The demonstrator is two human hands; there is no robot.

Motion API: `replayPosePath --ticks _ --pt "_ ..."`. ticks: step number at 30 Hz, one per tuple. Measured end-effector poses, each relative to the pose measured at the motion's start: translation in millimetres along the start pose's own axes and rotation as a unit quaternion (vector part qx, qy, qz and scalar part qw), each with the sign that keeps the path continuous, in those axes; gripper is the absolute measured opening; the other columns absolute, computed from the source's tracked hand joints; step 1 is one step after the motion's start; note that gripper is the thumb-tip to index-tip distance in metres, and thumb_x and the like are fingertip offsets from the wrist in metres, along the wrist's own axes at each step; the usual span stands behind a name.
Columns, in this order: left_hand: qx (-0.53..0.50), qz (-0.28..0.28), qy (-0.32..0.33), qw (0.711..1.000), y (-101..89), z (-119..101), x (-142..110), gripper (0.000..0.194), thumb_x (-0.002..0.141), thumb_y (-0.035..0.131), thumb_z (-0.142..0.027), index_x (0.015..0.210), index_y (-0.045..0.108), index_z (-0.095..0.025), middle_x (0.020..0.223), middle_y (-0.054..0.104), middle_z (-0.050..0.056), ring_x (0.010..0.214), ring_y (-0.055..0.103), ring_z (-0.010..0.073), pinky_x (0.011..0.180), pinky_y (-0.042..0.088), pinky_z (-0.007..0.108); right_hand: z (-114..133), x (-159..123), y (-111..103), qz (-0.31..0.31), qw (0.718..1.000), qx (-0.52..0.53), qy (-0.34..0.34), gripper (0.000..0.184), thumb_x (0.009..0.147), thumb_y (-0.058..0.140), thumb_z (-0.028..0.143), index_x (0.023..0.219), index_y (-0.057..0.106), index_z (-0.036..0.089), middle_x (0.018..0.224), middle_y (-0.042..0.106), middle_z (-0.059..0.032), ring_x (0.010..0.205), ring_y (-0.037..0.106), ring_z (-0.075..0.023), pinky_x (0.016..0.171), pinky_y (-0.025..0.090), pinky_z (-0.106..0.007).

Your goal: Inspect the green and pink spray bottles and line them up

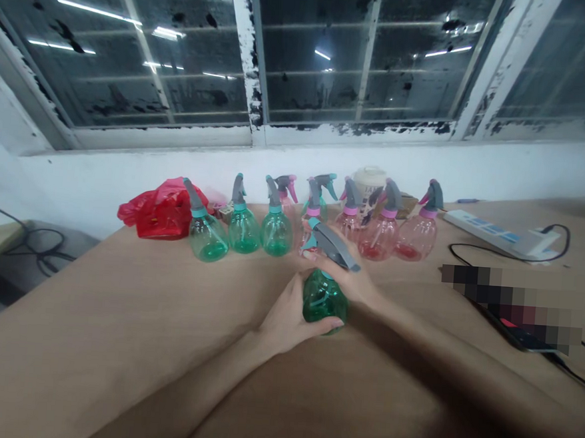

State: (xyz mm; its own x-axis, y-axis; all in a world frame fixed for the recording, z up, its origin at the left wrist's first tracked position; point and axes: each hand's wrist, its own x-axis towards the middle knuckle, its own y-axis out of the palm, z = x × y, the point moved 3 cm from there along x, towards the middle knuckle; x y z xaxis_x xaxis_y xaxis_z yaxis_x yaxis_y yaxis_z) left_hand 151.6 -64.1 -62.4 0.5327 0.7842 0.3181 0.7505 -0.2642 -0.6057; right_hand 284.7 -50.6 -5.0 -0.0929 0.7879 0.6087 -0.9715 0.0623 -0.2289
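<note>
The left hand [286,315] curls around a round, green, see-through plastic spray bottle [324,301], thumb across its front; the right hand [356,277] grips its neck beneath the grey-and-teal trigger head [338,246], some fingers hidden. Whether its base touches the brown wooden table [88,338] is unclear. Behind stand green bottles [245,232] and pink bottles [415,237], partly covering a whitish printed cup [370,178].

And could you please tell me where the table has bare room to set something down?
The widest bare patch of the table lies left of the left hand, in front of the red bag. A smaller one lies between the right hand and the phone. It is crowded along the row of spray bottles.
</note>
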Motion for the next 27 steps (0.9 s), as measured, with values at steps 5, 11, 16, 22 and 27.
replayPosePath --ticks 5,11,16,22,27 --pt "-0.003 0.000 0.001 1.000 0.7 0 0 0.077 0.068 0.068 -0.050 0.128 0.033 -0.019 0.127 0.047 0.014 0.120 0.043 0.0333 0.098 0.036 0.053 -9 -1 3 0.024 0.999 0.036 0.017 0.032 0.077 0.061 0.039 0.108 0.059 0.028 0.084 0.065 -0.0008 0.079 0.060 -0.0201 0.081 0.047 -0.039" --pt "0.005 0.005 -0.011 1.000 0.2 -1 0 0.079 0.068 0.067 -0.052 0.130 0.030 -0.019 0.125 0.048 0.014 0.118 0.045 0.0340 0.096 0.038 0.053 -16 -4 6 0.050 0.995 0.084 0.036 0.024 0.080 0.057 0.036 0.100 0.063 0.026 0.091 0.066 -0.0017 0.089 0.061 -0.0195 0.082 0.047 -0.036" --pt "-0.002 0.005 0.002 1.000 -0.4 -2 0 0.076 0.069 0.067 -0.051 0.129 0.032 -0.020 0.127 0.046 0.014 0.119 0.044 0.0338 0.097 0.036 0.054 -14 -2 4 0.050 0.996 0.065 0.033 0.016 0.080 0.056 0.036 0.091 0.061 0.025 0.084 0.063 -0.0008 0.078 0.059 -0.0175 0.076 0.048 -0.033" --pt "-0.007 0.005 0.005 1.000 0.5 0 0 0.075 0.068 0.068 -0.050 0.128 0.033 -0.020 0.125 0.048 0.014 0.118 0.045 0.0344 0.096 0.038 0.054 -9 0 4 0.031 0.998 0.020 0.054 0.021 0.078 0.057 0.042 0.075 0.055 0.022 0.061 0.048 0.0037 0.056 0.046 -0.0120 0.056 0.041 -0.026" --pt "-0.003 0.013 0.017 1.000 0.6 -2 0 0.078 0.070 0.067 -0.049 0.132 0.029 -0.021 0.128 0.046 0.013 0.120 0.044 0.0330 0.097 0.038 0.052 -4 -1 1 0.002 0.999 -0.021 0.042 0.023 0.079 0.056 0.042 0.070 0.054 0.021 0.062 0.050 0.0036 0.058 0.047 -0.0118 0.058 0.041 -0.027"
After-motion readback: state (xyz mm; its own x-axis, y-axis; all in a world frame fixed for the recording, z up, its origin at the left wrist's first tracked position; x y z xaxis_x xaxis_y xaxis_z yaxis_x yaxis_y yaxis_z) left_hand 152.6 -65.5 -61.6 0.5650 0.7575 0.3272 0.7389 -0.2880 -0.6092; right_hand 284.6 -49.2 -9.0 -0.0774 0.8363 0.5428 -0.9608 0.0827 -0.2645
